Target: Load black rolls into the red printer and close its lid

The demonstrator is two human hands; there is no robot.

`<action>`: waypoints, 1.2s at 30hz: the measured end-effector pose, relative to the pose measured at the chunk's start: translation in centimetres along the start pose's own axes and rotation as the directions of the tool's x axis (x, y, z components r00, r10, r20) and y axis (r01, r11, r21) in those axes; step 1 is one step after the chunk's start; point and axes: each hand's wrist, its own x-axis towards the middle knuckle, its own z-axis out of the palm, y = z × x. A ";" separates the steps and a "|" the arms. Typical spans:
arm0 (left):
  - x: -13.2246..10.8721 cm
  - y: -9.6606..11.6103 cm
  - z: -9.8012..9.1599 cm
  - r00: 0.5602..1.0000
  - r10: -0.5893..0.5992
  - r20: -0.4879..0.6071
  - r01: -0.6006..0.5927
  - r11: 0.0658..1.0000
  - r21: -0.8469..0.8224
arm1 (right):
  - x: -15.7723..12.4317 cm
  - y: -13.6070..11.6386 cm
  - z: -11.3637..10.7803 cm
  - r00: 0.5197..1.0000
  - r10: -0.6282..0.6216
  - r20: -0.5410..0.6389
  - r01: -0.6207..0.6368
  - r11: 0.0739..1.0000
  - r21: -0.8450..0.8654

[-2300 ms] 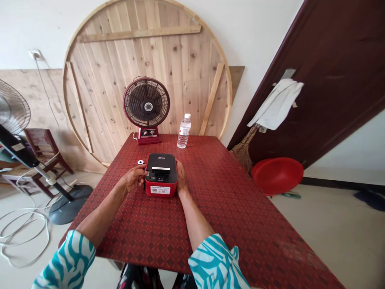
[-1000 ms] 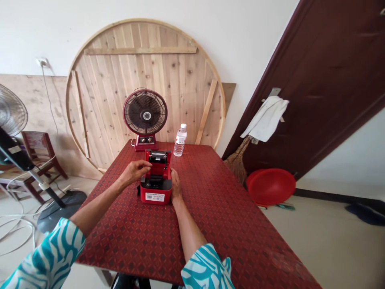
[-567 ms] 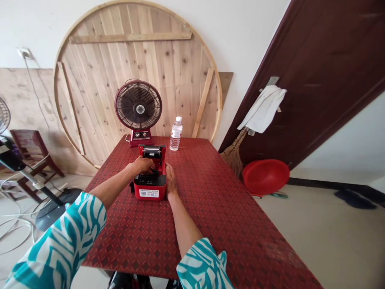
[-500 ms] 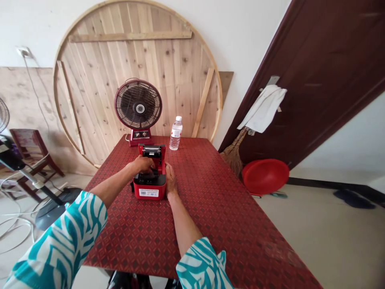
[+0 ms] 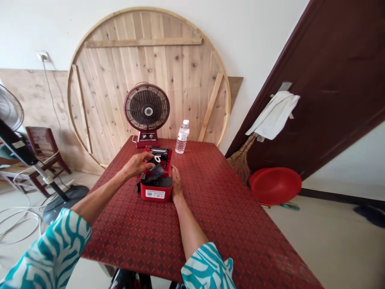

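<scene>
Now my left hand (image 5: 138, 164) pinches dark roll (image 5: 156, 160) at fingertips, over open red printer (image 5: 156, 193), nearer table's (image 5: 210, 200) left edge; right hand (image 5: 177, 184) unclenched against printer's right side.

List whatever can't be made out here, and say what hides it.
All in the head view:
Inside of the printer: partly hidden by the left hand and the black roll it holds.
Small print on the label: too small to read.
Standing fan: cut off by the left edge.
Legs: mostly hidden by the table, cut off by the bottom edge.
</scene>
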 end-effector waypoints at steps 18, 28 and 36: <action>-7.8 -8.3 -0.6 0.930 -0.312 -0.195 0.227 0.904 -0.361 | -0.2 -0.1 -0.2 1.000 0.015 0.011 -0.014 0.999 -0.033; -1.2 -7.2 0.2 0.910 -0.382 -0.159 0.404 0.904 0.139 | -0.3 -0.1 -0.1 1.000 -0.011 0.002 0.011 0.999 -0.044; -1.5 -7.4 -0.7 0.934 -0.265 -0.238 0.273 0.962 -0.001 | -0.2 0.0 -0.1 1.000 0.010 -0.007 -0.010 1.000 0.001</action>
